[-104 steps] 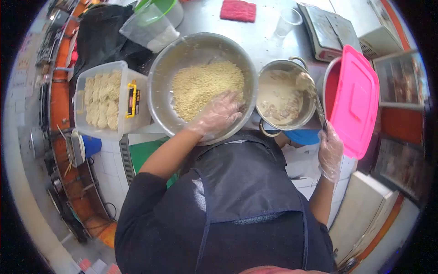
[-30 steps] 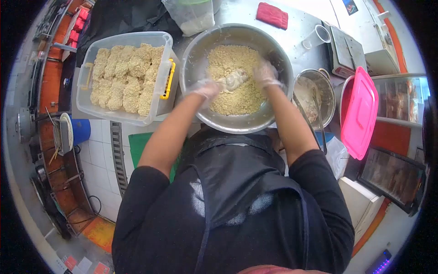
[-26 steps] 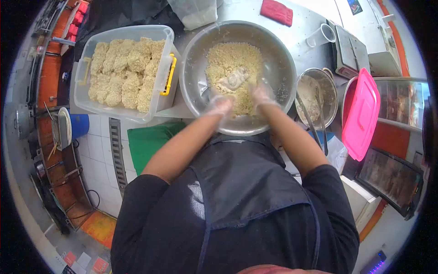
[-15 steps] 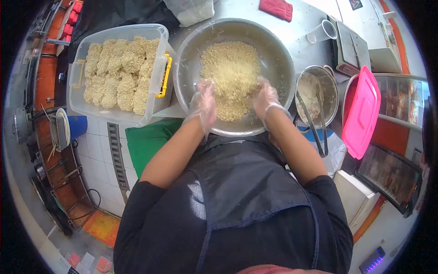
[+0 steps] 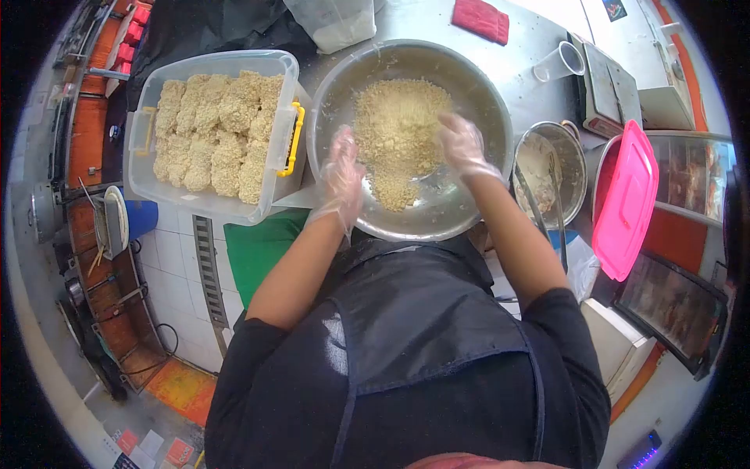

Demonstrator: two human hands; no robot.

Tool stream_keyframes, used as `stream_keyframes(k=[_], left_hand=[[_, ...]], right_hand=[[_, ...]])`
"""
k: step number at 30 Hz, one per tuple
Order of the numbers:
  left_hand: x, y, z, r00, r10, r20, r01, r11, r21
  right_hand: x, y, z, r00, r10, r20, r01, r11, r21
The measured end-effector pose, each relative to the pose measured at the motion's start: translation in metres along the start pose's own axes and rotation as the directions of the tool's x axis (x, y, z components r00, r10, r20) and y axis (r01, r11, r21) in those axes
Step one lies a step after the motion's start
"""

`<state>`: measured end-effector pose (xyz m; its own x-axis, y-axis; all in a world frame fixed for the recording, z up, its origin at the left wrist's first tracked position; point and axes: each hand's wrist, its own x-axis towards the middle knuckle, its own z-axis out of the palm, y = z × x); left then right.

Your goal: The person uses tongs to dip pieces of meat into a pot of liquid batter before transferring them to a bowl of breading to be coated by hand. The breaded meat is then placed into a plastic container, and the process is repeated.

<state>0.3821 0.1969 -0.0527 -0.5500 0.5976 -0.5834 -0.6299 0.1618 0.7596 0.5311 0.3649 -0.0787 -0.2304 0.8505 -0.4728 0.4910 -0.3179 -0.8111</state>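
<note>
A wide metal bowl (image 5: 476, 98) holds a heap of pale crumbs (image 5: 398, 141), partly blurred by motion. My left hand (image 5: 342, 176), in a clear plastic glove, is at the bowl's left side beside the crumbs, fingers extended and nothing in it. On the right edge of the heap is my right hand (image 5: 462, 144), gloved too; its fingertips are smeared, and whether they hold crumbs is unclear. To the left stands a clear plastic bin (image 5: 141, 176) filled with rows of crumb-coated pieces (image 5: 219, 109).
Right of the bowl are a metal pot (image 5: 578, 168) with tongs (image 5: 561, 227) and a pink lid (image 5: 625, 203). Farther back lie a red cloth (image 5: 480, 19), a clear cup (image 5: 558, 62) and a container of white powder (image 5: 336, 23).
Both hands have moved apart, and my right hand has risen a little. The crumb heap has shifted, baring some bowl bottom at its lower right. The whole view has shifted slightly.
</note>
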Motion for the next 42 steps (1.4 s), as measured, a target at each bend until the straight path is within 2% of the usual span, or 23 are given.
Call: stream_keyframes(k=[2,4,5,7,8,10,11,13,14,21,23,24,25,26,27,29,30,32,33,35,36,38,42], left_hand=[[-0.004,0.012,-0.003,1.0,0.016,0.022,-0.018,0.998,0.055],[-0.003,0.017,-0.004,0.998,0.031,0.045,-0.036,0.994,0.104],[-0.004,0.017,-0.007,0.993,0.075,0.088,-0.09,0.979,0.18],[-0.008,0.018,-0.011,0.984,0.11,0.142,-0.145,0.953,0.266],[-0.008,0.02,-0.011,0.981,0.123,0.151,-0.165,0.939,0.303],[-0.016,0.017,-0.015,0.979,0.129,0.156,-0.177,0.922,0.346],[-0.02,0.016,-0.014,0.971,0.181,0.158,-0.227,0.904,0.363],[-0.023,0.016,-0.014,0.96,0.237,0.151,-0.277,0.885,0.374],[-0.027,0.017,-0.014,0.954,0.245,0.171,-0.296,0.861,0.413],[-0.022,0.016,-0.033,0.853,0.355,0.382,-0.518,0.665,0.538],[-0.026,0.016,-0.035,0.844,0.366,0.393,-0.532,0.672,0.515],[-0.027,0.017,-0.036,0.849,0.349,0.396,-0.521,0.675,0.522],[-0.027,0.019,-0.036,0.854,0.33,0.402,-0.511,0.677,0.53],[-0.026,0.019,-0.037,0.859,0.322,0.397,-0.502,0.682,0.532],[-0.024,0.018,-0.037,0.848,0.341,0.406,-0.522,0.675,0.522],[-0.025,0.015,-0.037,0.841,0.351,0.412,-0.532,0.674,0.512],[-0.025,0.015,-0.037,0.848,0.35,0.397,-0.521,0.686,0.508],[-0.022,0.014,-0.037,0.853,0.357,0.38,-0.516,0.69,0.508],[-0.021,0.015,-0.037,0.854,0.356,0.381,-0.514,0.693,0.505],[-0.024,0.019,-0.036,0.853,0.351,0.386,-0.514,0.691,0.508],[-0.022,0.017,-0.035,0.854,0.35,0.386,-0.513,0.692,0.507],[-0.015,0.014,-0.033,0.834,0.419,0.359,-0.55,0.684,0.479],[-0.006,0.022,-0.021,0.888,0.342,0.308,-0.46,0.661,0.593]], right_hand=[[0.024,-0.023,0.01,0.871,-0.118,0.477,0.32,0.872,-0.37],[0.028,-0.019,0.054,0.71,0.089,0.699,0.019,0.989,-0.145],[0.027,-0.011,0.072,0.703,0.091,0.705,0.017,0.989,-0.144],[0.021,-0.005,0.094,0.631,0.372,0.681,-0.293,0.927,-0.235],[0.027,-0.011,0.092,0.636,0.364,0.681,-0.289,0.93,-0.228],[0.033,-0.02,0.082,0.524,0.317,0.791,-0.017,0.932,-0.363],[0.039,-0.025,0.077,0.527,0.311,0.791,-0.013,0.933,-0.359],[0.048,-0.03,0.067,0.662,0.388,0.641,-0.453,0.889,-0.07],[0.042,-0.016,0.064,0.756,0.357,0.549,-0.33,0.932,-0.151],[0.105,-0.022,0.061,0.828,0.219,0.517,-0.128,0.97,-0.205],[0.109,-0.027,0.058,0.883,-0.319,0.345,0.361,0.931,-0.062],[0.107,-0.025,0.056,0.9,-0.169,0.402,0.281,0.93,-0.239],[0.098,-0.027,0.057,0.898,-0.158,0.411,0.275,0.931,-0.242],[0.088,-0.03,0.061,0.796,-0.011,0.605,0.443,0.692,-0.57],[0.076,-0.031,0.062,0.689,0.216,0.692,0.619,0.32,-0.717],[0.034,-0.023,0.056,0.51,0.401,0.761,0.742,0.243,-0.625],[0.018,-0.015,0.053,0.507,0.408,0.759,0.739,0.246,-0.627],[0.003,-0.008,0.048,0.258,0.652,0.713,0.66,0.42,-0.623],[0.011,0.006,0.041,0.259,0.655,0.71,0.658,0.418,-0.626],[0.027,0.034,0.025,0.445,0.349,0.824,0.678,0.47,-0.565],[0.035,0.035,0.021,0.446,0.351,0.824,0.677,0.47,-0.566],[0.028,-0.007,0.005,0.607,0.294,0.738,0.566,0.491,-0.662],[0.0,-0.057,-0.018,0.654,0.168,0.737,0.604,0.471,-0.643]])
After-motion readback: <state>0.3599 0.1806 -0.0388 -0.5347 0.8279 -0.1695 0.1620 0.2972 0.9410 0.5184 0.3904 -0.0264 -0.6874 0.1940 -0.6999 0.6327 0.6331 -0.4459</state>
